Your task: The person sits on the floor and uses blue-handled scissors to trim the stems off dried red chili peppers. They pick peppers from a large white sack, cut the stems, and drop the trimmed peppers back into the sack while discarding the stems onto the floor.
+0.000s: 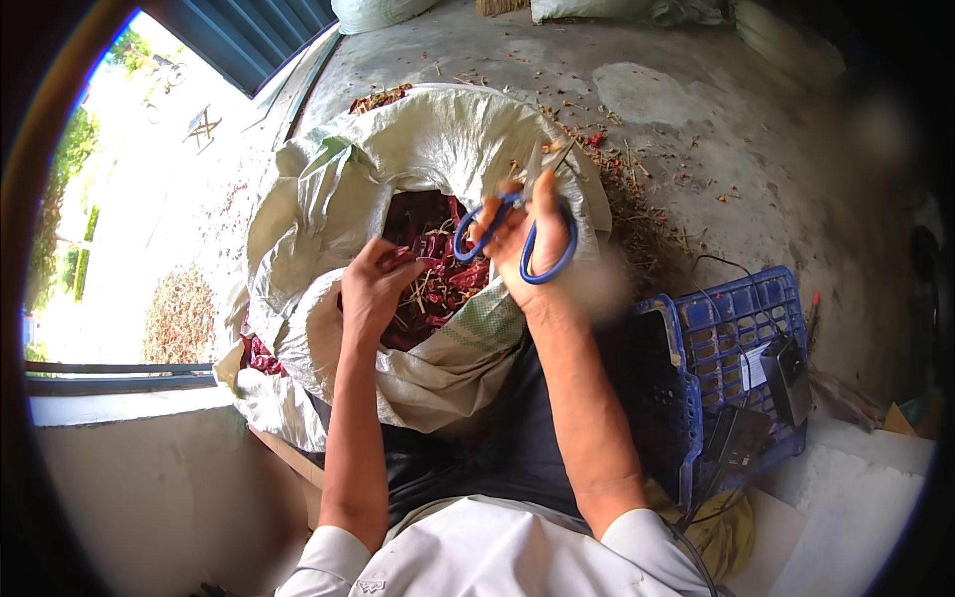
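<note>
Over the left side of an open white woven sack (448, 134) is my left hand (377, 280), its fingers closed on a dried red chili pepper (399, 259). More dried red chilies (436, 298) with pale stems lie inside the sack. At the sack's right side, my right hand (522, 239) holds scissors with blue handles (549, 277), fingers through the loops. The blades point away from me and look parted, though they are blurred. A small orange-brown piece (552, 148) shows beside the blades.
Stem scraps (634, 216) litter the concrete floor right of the sack. A blue plastic crate (690, 380) with black power adapters (787, 380) and cables stands at my right. A low wall (134, 455) is at the left, below a bright opening. Other white sacks (627, 10) lie at the far side.
</note>
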Motion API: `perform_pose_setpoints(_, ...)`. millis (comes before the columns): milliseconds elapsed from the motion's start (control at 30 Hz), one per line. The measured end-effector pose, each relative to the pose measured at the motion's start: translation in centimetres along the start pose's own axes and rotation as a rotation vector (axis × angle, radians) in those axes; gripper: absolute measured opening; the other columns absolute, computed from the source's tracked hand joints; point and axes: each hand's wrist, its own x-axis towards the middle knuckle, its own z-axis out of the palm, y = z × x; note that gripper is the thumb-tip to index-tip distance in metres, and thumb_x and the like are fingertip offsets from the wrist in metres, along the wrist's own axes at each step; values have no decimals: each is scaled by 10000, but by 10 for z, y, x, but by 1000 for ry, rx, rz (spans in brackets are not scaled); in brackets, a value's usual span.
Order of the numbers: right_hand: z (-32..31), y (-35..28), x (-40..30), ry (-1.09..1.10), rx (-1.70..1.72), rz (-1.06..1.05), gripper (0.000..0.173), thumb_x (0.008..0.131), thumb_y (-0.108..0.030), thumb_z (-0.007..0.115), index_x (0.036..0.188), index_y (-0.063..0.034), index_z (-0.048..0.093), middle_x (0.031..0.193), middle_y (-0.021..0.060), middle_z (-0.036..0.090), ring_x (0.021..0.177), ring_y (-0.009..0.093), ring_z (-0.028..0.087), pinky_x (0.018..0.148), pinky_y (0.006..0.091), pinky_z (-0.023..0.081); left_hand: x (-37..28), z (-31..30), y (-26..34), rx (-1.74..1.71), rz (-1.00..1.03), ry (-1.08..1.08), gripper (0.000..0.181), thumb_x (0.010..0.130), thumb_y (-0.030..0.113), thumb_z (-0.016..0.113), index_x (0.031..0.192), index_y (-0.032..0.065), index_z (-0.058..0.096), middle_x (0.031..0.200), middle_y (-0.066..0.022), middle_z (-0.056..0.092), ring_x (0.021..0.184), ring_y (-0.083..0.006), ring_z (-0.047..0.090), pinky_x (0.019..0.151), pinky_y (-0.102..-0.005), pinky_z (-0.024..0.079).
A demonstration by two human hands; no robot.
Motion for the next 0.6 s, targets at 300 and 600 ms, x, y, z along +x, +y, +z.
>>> perform_pose_setpoints(300, -33, 29, -49, -175, -377, -28, 336, 1007, -345, 630, 1142, -41, 583, 845, 42, 620, 713, 105, 578, 663, 260, 462, 31, 43, -63, 742, 166, -227, 261, 749, 56, 677, 1009, 69, 704, 941, -191, 713, 924, -385, 684, 758, -475, 532)
perform_pose_setpoints(600, -25, 44, -78, -110, -1068, -136, 443, 892, -424, 773, 1044, -46, 599, 721, 6, 567, 661, 108, 563, 637, 285, 491, -3, -1, -47, 80, -41, 66, 262, 757, 102, 804, 997, 30, 725, 834, -88, 706, 781, -189, 680, 760, -327, 538)
